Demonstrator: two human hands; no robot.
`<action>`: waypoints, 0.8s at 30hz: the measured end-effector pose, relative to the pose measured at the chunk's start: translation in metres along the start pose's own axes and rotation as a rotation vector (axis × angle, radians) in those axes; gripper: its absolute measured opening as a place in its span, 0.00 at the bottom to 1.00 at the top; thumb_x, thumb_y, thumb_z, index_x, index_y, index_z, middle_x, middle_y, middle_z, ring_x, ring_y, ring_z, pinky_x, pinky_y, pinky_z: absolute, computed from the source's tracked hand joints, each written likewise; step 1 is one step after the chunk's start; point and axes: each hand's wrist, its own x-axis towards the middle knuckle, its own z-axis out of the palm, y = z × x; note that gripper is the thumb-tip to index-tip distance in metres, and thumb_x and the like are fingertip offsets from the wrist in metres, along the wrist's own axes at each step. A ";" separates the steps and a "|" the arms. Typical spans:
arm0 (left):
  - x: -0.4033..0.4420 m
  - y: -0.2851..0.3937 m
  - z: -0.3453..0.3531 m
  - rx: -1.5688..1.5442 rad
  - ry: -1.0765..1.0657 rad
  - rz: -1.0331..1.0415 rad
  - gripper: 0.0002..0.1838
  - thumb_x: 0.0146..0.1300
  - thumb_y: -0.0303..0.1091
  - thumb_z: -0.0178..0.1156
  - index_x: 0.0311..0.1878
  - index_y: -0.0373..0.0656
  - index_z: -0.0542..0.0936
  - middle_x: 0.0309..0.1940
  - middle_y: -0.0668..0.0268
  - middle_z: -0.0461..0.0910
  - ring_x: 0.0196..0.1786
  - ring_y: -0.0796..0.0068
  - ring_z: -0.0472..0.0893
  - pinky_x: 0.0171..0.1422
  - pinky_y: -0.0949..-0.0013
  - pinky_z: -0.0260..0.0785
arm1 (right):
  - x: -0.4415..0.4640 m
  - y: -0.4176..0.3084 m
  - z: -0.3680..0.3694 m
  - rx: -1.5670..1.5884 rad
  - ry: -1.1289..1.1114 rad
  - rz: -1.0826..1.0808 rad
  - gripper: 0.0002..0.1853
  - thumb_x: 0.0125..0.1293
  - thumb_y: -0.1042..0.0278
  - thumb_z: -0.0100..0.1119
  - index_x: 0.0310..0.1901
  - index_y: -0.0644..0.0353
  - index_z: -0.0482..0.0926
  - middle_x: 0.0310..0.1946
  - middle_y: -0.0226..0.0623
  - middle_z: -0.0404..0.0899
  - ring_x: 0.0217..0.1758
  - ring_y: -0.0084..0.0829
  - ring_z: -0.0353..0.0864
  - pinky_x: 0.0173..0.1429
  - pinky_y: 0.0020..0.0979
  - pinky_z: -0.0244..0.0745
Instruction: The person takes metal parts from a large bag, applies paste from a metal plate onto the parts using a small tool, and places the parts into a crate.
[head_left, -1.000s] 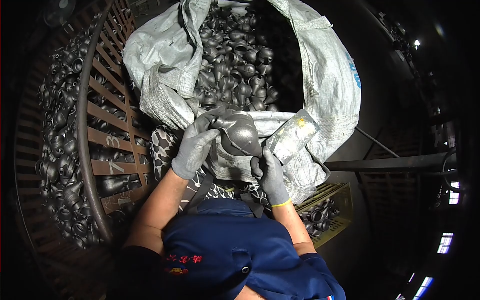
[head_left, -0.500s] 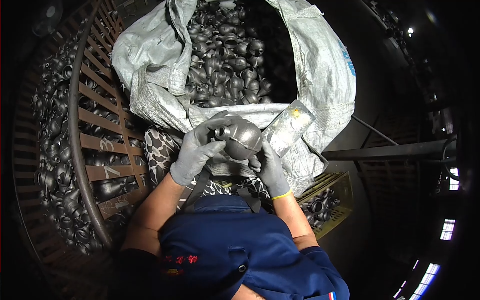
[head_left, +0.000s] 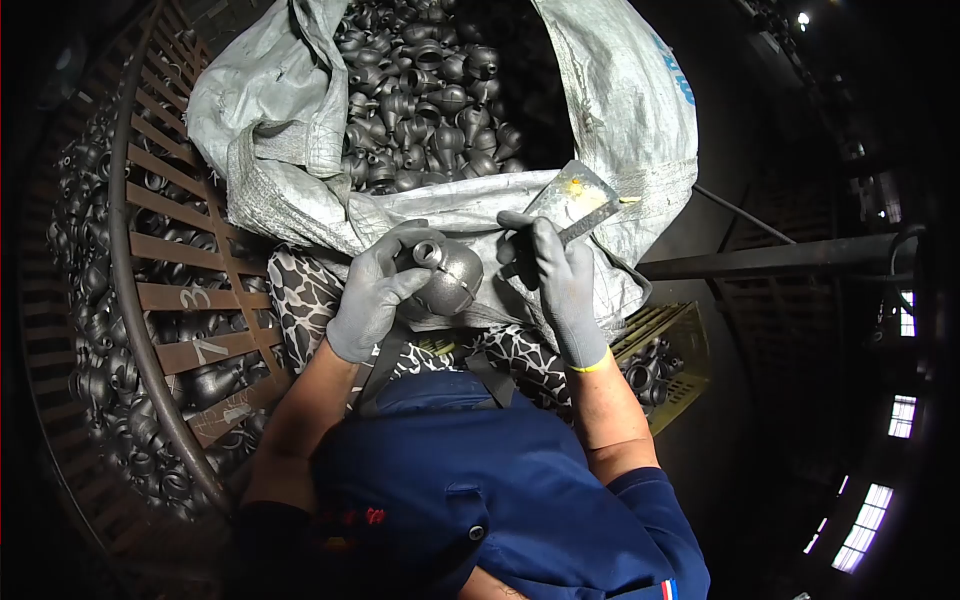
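My left hand [head_left: 375, 290], in a grey glove, is closed around a dark grey, rounded metal casting [head_left: 452, 280]. The casting's short open neck [head_left: 427, 254] points up between my thumb and fingers. To the right, my gloved right hand [head_left: 562, 280] is closed on a flat, cleaver-like metal tool [head_left: 577, 195] with a broad, worn blade and a dark handle. Its fingers partly hide that handle. A gap separates the tool from the casting. Both hands are above my lap, at the near side of a large white woven sack [head_left: 640, 130].
Inside the sack lie many similar castings [head_left: 430, 110]. A rusty slatted metal cage [head_left: 180, 245] full of castings stands on the left. At the right, a yellow crate [head_left: 685, 350] holds more pieces, and a dark metal bar [head_left: 780, 255] runs sideways behind it.
My right hand has moved away from the casting to the right and up, taking the cleaver-like tool along. My left hand keeps the casting, now turned with its neck more upward.
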 end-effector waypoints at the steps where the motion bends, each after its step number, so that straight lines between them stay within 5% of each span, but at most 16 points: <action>1: 0.000 0.001 0.002 -0.001 -0.005 -0.003 0.23 0.54 0.25 0.61 0.55 0.33 0.75 0.53 0.62 0.74 0.57 0.74 0.73 0.66 0.69 0.64 | 0.001 0.000 0.004 0.048 -0.060 0.018 0.21 0.76 0.58 0.45 0.53 0.69 0.78 0.31 0.33 0.82 0.30 0.18 0.76 0.34 0.19 0.68; 4: 0.000 0.003 0.005 0.035 0.016 0.013 0.23 0.54 0.22 0.60 0.55 0.32 0.75 0.54 0.61 0.73 0.58 0.73 0.73 0.67 0.69 0.63 | 0.010 0.008 0.014 -0.133 -0.145 -0.112 0.18 0.74 0.64 0.48 0.57 0.69 0.76 0.33 0.36 0.83 0.34 0.21 0.80 0.39 0.22 0.73; 7: 0.000 0.004 0.004 0.052 0.000 0.020 0.23 0.54 0.21 0.59 0.56 0.30 0.74 0.56 0.60 0.72 0.59 0.72 0.73 0.68 0.70 0.63 | 0.016 0.024 0.020 -0.327 -0.241 -0.381 0.16 0.72 0.69 0.51 0.56 0.69 0.76 0.47 0.40 0.82 0.50 0.27 0.80 0.55 0.28 0.74; 9: 0.000 0.002 0.004 0.094 0.041 0.030 0.23 0.55 0.21 0.59 0.56 0.30 0.73 0.54 0.61 0.74 0.58 0.73 0.73 0.66 0.70 0.65 | 0.009 0.016 0.015 -0.308 -0.258 -0.250 0.16 0.71 0.71 0.52 0.56 0.67 0.76 0.52 0.41 0.80 0.56 0.29 0.77 0.61 0.29 0.71; 11: 0.002 0.006 0.003 0.054 0.012 0.027 0.23 0.56 0.21 0.59 0.57 0.30 0.73 0.53 0.61 0.75 0.57 0.73 0.74 0.65 0.70 0.65 | 0.003 0.013 0.007 -0.417 -0.295 -0.248 0.16 0.71 0.71 0.51 0.57 0.65 0.76 0.50 0.41 0.81 0.54 0.28 0.78 0.60 0.29 0.71; 12: 0.003 0.007 0.002 0.016 -0.014 0.026 0.24 0.56 0.22 0.59 0.58 0.30 0.72 0.51 0.61 0.76 0.56 0.74 0.74 0.64 0.70 0.65 | 0.001 0.023 0.003 -0.453 -0.248 -0.319 0.14 0.69 0.70 0.54 0.52 0.64 0.79 0.41 0.45 0.83 0.46 0.38 0.83 0.52 0.34 0.75; 15: 0.008 0.013 0.001 -0.021 0.040 0.022 0.27 0.57 0.29 0.60 0.59 0.29 0.70 0.54 0.57 0.76 0.58 0.71 0.74 0.67 0.69 0.62 | -0.019 0.020 -0.024 -0.400 -0.153 0.031 0.14 0.70 0.69 0.51 0.53 0.63 0.79 0.26 0.32 0.78 0.31 0.22 0.76 0.39 0.24 0.72; 16: 0.010 0.011 -0.002 -0.063 0.038 0.032 0.28 0.57 0.30 0.60 0.60 0.28 0.69 0.55 0.56 0.76 0.58 0.71 0.74 0.68 0.69 0.62 | -0.024 0.026 -0.032 -0.324 -0.054 -0.129 0.15 0.72 0.70 0.48 0.55 0.65 0.78 0.23 0.25 0.73 0.28 0.16 0.71 0.35 0.20 0.68; 17: 0.013 0.008 -0.006 -0.089 0.023 0.025 0.29 0.58 0.31 0.60 0.61 0.30 0.68 0.56 0.55 0.75 0.59 0.69 0.74 0.68 0.68 0.62 | -0.029 0.029 -0.047 -0.246 -0.040 0.012 0.17 0.73 0.71 0.45 0.58 0.67 0.75 0.26 0.25 0.75 0.29 0.17 0.72 0.36 0.20 0.68; 20: 0.023 0.008 0.009 0.318 -0.095 0.218 0.25 0.60 0.25 0.54 0.62 0.31 0.69 0.57 0.56 0.74 0.61 0.68 0.73 0.68 0.67 0.61 | -0.047 0.058 -0.073 -0.077 0.033 -0.020 0.18 0.74 0.70 0.43 0.60 0.65 0.74 0.34 0.30 0.79 0.28 0.15 0.71 0.35 0.20 0.70; 23: 0.039 -0.022 0.025 0.667 -0.319 0.533 0.24 0.63 0.23 0.52 0.64 0.34 0.67 0.60 0.56 0.72 0.66 0.66 0.69 0.71 0.63 0.59 | -0.083 0.055 -0.089 0.151 -0.023 0.310 0.22 0.74 0.52 0.49 0.54 0.64 0.76 0.22 0.28 0.75 0.20 0.15 0.70 0.24 0.18 0.66; 24: 0.043 -0.033 0.039 0.445 -0.339 0.331 0.24 0.64 0.23 0.53 0.65 0.34 0.67 0.60 0.57 0.71 0.66 0.65 0.69 0.72 0.62 0.59 | -0.097 0.049 -0.093 0.350 -0.018 0.299 0.25 0.73 0.48 0.48 0.54 0.64 0.75 0.17 0.29 0.73 0.16 0.16 0.68 0.22 0.18 0.64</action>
